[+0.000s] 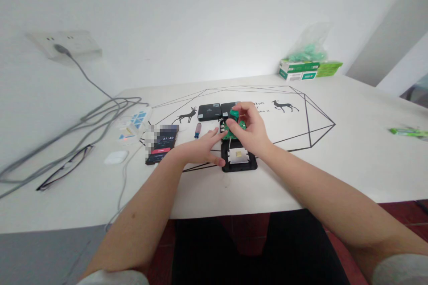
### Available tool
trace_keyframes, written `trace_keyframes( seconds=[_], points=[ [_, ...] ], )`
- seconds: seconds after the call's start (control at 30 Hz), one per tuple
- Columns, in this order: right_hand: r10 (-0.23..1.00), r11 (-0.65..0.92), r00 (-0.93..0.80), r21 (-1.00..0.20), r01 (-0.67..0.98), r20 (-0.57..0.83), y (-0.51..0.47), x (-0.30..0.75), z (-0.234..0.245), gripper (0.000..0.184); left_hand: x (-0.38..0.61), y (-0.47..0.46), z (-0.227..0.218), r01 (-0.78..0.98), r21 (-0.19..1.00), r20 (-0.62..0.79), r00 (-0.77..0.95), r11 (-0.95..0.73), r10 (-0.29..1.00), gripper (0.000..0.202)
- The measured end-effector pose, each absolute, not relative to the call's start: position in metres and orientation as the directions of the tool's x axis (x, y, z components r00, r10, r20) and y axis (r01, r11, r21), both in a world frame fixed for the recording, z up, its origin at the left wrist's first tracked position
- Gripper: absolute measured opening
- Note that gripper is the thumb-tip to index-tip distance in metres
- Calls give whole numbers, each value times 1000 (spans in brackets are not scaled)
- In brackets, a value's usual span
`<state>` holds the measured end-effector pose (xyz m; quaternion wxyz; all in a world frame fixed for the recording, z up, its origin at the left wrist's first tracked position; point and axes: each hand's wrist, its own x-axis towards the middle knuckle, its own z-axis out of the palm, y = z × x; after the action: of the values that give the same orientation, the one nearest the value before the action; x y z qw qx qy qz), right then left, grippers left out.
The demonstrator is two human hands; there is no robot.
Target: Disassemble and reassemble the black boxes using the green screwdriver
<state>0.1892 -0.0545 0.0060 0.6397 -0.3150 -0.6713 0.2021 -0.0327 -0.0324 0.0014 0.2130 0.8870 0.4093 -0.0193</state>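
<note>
My right hand is closed around the green and black handle of a screwdriver. Its thin shaft points down towards the lower edge of a green circuit board; the fingers cover part of the board. Just below lies an open black case half, with a silver metal plate and a small tan square pad inside. My left hand is spread out, its thumb at the left edge of that case and its fingertips by the board. Nothing is held in it.
Two black boxes lie behind the board. A small screwdriver, a phone, a white earbud case, glasses, a power strip and grey cables are leftward. Green and white boxes stand at the back right.
</note>
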Motion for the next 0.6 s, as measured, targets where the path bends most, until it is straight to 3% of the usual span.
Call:
trace_keyframes(
  seconds=[0.1,0.2,0.27,0.4,0.6],
  points=[
    [685,727,-21,-682,81,728,-56,190,6,31,-27,-33,4,759,337,-183,633,-557,752,85],
    [668,743,-44,-661,108,743,-56,191,7,32,-19,-33,3,660,317,4,717,-681,697,38],
    [639,757,-19,-623,197,769,-56,191,9,24,-14,-33,0,574,320,110,768,-754,631,17],
    [611,757,5,-586,289,792,-57,191,10,28,-10,-33,-4,493,356,217,783,-794,583,10],
    [659,747,-71,-642,169,748,-57,190,6,37,-9,-31,-4,466,374,216,796,-801,565,6]
  ],
)
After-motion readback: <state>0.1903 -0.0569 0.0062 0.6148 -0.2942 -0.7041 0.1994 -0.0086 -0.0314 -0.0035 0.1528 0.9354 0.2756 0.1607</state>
